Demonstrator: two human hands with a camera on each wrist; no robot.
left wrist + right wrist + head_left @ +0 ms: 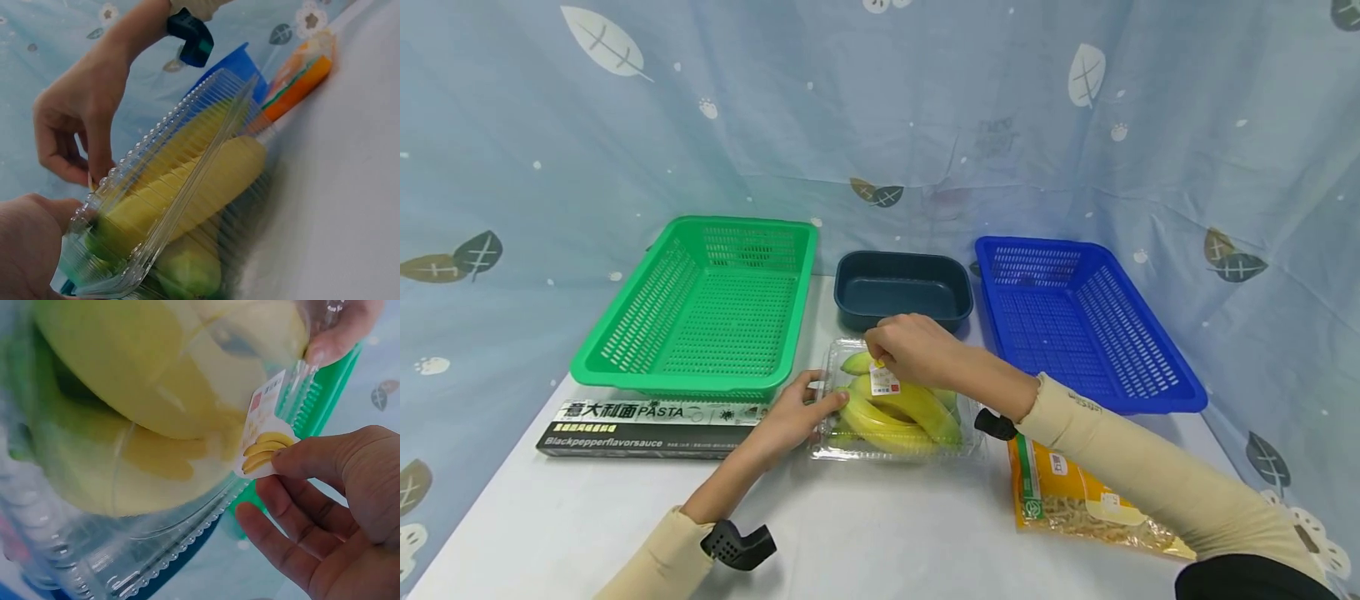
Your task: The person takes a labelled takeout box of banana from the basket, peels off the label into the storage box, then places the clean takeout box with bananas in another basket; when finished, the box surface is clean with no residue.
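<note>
A clear plastic clamshell box (pixel 842 450) with yellow-green bananas (pixel 891 429) inside sits mid-table. At its left edge my left hand (pixel 793 417) holds it, thumb on the lid. My right hand (pixel 917 350) is over the lid, pinching a white label (pixel 883 381) between thumb and forefinger. In the right wrist view this label (pixel 264 425) bears a printed bunch of bananas and a barcode, and stands partly up off the plastic. The other fingers (pixel 278 544) of that hand are bent beneath, apart from the label. From the left wrist view, the box (pixel 181 187) appears shut.
Behind stand a green basket (pixel 692 379), a dark blue tub (pixel 902 257) and a blue basket (pixel 1165 400). A black-and-white pasta box (pixel 647 429) lies at left, before the green basket. Under the right forearm is an orange food packet (pixel 1075 500). A patterned curtain (pixel 925 125) hangs behind.
</note>
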